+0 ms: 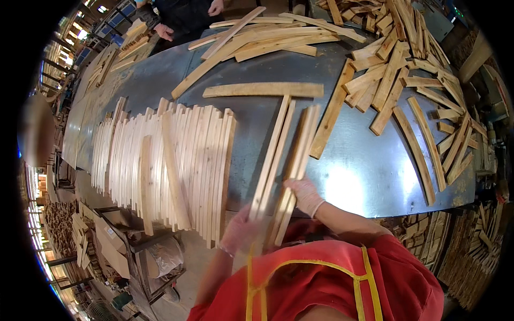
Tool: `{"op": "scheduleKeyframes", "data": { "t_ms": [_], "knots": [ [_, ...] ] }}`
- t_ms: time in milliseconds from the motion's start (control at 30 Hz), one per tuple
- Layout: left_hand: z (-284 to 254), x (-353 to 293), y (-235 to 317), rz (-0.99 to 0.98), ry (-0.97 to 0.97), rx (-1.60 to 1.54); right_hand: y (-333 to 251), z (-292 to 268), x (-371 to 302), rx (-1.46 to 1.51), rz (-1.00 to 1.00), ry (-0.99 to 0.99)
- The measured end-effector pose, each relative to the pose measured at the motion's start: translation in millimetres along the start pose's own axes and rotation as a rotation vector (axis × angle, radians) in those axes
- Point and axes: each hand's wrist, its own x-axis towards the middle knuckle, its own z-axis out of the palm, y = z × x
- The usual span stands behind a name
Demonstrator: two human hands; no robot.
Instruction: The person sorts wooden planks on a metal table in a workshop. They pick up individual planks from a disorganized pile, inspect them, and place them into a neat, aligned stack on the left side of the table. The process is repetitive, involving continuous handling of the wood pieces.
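My right hand [306, 197], in a thin pale glove, closes round the lower part of a few wooden slats [301, 147] standing on edge side by side. Left of these lies a narrower pair of pale slats [274, 155], their far ends close to a crosswise board [262, 90]. My left hand [237, 233] is at the near end of that pair, smeared by motion, so its grip does not show clearly. Further left, a wide row of pale slats [198, 160] lies packed together, with two loose slats [175, 174] across the top.
Longer boards [284, 40] lie crossed at the far side of the metal table [348, 176]. A jumbled heap of wood pieces [385, 69] covers the far right. Across the table a person's hand [164, 32] shows. A metal cart [142, 249] stands below the left edge.
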Motion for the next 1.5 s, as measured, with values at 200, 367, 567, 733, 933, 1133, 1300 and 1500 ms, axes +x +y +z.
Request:
{"op": "scheduleKeyframes", "data": {
  "t_ms": [200, 367, 567, 733, 933, 1133, 1300, 1500],
  "knots": [
    [-13, 22, -34, 0.41, 0.57, 1.098, -21, 103, 19, -0.87, 0.327, -0.601],
    [-21, 74, -39, 0.325, 0.748, 1.291, -103, 167, 49, -1.647, -0.458, -1.043],
    [-11, 89, -31, 0.313, 0.755, 1.361, -178, 138, 145, -1.642, -0.87, -0.124],
    [-5, 85, -18, 0.621, 0.93, 1.468, -182, 60, 114, -1.182, -0.743, -0.005],
    [-18, 85, -42, 0.541, 0.886, 1.494, -202, -43, 94, -1.586, -0.672, 0.593],
    [-25, 85, -40, 0.494, 0.802, 1.496, -174, -70, 87, -1.279, -0.487, 0.719],
    [18, 84, 7, 0.584, 0.454, 1.22, -111, -74, 17, -0.894, -0.509, 0.553],
    [87, 120, 54, 0.394, 0.32, 1.064, 15, 13, -68, -0.798, -0.35, -0.326]
  ]
}}
